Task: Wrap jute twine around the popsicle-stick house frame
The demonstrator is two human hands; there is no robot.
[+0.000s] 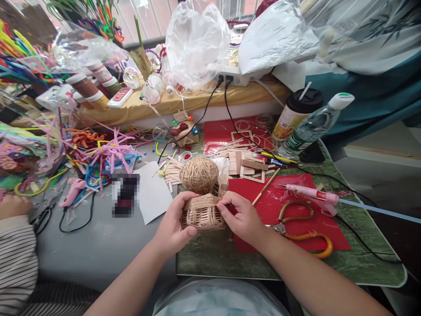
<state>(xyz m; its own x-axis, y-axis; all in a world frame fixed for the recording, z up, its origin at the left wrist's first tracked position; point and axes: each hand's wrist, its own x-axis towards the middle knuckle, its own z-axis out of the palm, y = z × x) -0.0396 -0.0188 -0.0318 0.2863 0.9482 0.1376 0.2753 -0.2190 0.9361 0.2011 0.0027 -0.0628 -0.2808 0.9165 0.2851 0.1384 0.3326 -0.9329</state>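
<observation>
A small basket-like piece of tan twine, with open slats in its side, sits in front of me. My left hand is closed round its left end, fingers behind and thumb at the front. At its upper right corner my right hand pinches the twine between thumb and fingertips; the strand itself is mostly hidden. Just behind the piece rests a large ball of twine. Scissors with orange handles lie right of my right hand on a red sheet.
A pink glue gun with a trailing cord lies at right. Behind it stand a water bottle and a lidded cup. Craft sticks lie behind the ball. Left are white paper, pipe cleaners and another person's sleeve.
</observation>
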